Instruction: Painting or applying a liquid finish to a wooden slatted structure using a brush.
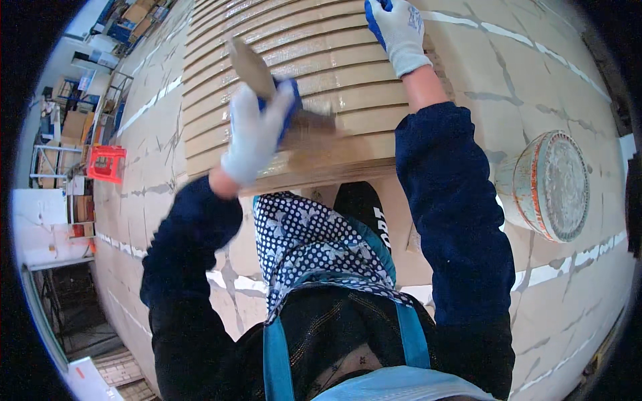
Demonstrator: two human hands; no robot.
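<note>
My left hand (257, 130), in a white glove with a blue palm, is closed round a brown thing. Its tan, flat, rounded end (251, 70) sticks out above the thumb; motion smears the rest, so its kind is unclear. Beneath it lies a wide pile of flat cardboard (301, 67), set in overlapping rows, with shiny clear strips across it. At the pile's far right side is my right hand (400, 33), gloved alike, with fingers curled in and their tips hidden. Whatever it may hold does not show.
On the right stands a round, pale bucket (555, 187) with a whitish, stained top. A red plastic crate (107, 164) sits on the floor at left, near shelving with boxes (77, 127). White lines and grey patches mark the tan floor (495, 67).
</note>
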